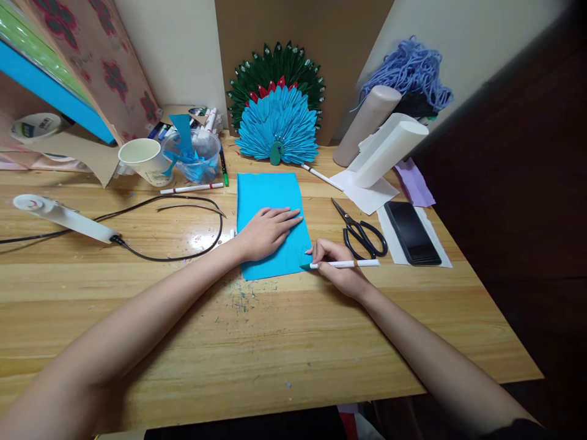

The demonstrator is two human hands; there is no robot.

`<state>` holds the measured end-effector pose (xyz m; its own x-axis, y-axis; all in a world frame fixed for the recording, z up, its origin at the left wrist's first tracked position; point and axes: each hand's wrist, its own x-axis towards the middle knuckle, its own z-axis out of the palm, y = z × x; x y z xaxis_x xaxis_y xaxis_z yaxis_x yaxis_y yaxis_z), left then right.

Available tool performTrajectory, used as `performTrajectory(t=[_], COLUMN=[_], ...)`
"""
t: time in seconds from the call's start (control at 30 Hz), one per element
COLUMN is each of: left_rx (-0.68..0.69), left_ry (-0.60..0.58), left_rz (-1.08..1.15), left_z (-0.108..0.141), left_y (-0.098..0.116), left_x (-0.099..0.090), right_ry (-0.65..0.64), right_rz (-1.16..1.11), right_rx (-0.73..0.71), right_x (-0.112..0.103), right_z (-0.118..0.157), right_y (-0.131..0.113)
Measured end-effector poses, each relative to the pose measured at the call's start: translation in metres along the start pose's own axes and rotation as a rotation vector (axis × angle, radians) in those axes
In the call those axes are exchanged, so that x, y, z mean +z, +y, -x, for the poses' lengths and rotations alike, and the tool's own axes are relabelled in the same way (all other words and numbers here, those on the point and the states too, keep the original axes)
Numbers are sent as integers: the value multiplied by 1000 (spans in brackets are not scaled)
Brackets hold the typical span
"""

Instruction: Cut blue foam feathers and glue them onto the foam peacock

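A bright blue sheet (268, 189) lies flat on the wooden table in front of me. My left hand (270, 231) rests palm down on its middle, fingers stretched to the right. Pinched in my right hand (337, 264) is a white marker (353, 264) with a brown band. Its green tip end meets the sheet's lower right corner, where faint lines show. Black-handled scissors (360, 232) lie just beyond my right hand, blades pointing away and partly open.
A paper peacock (277, 122) stands at the back. Left are a paper cup (145, 160), a clear tub (197, 162) of blue scraps and a corded white tool (64, 217). Right are a phone (413, 233), white rolls (389, 150) and blue yarn (408, 76). The table edge (495, 305) slants rightward.
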<state>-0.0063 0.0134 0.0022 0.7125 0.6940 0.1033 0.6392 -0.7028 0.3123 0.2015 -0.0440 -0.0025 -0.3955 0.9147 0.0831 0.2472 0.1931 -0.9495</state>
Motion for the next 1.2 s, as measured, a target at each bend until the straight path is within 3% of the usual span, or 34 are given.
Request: performTrajectory(t=[0.13,0.27,0.37,0.53,0.7,0.83,1.0,1.1,1.2], left_rx=[0,-4,-43,-193,-129,-40,-3,9,4], left_ry=[-2,-1,44,231,137,65,75,90,93], left_rz=[2,24,76,105,58,9,-41,-43,-55], left_z=[0,0,0,2,5,5,4,4,4], left_y=[0,0,-1,-4,-3,0,1,0,0], left_x=[0,1,0,-5,-5,-5,-8,-8,-8], right_ry=[-55,-26,-19,-4,126,170,75,16,35], right_rz=[-40,-122,74,431,537,349,28,-16,-17], right_rx=[-33,7,-18,-119,-15,27,4,56,118], right_x=[1,3,2,-2,-7,-7,-3,0,1], right_z=[1,2,1,-3,-2,0,2,2,2], right_y=[-2,-9,-15,-17,-21,-21,-16,-13,-11])
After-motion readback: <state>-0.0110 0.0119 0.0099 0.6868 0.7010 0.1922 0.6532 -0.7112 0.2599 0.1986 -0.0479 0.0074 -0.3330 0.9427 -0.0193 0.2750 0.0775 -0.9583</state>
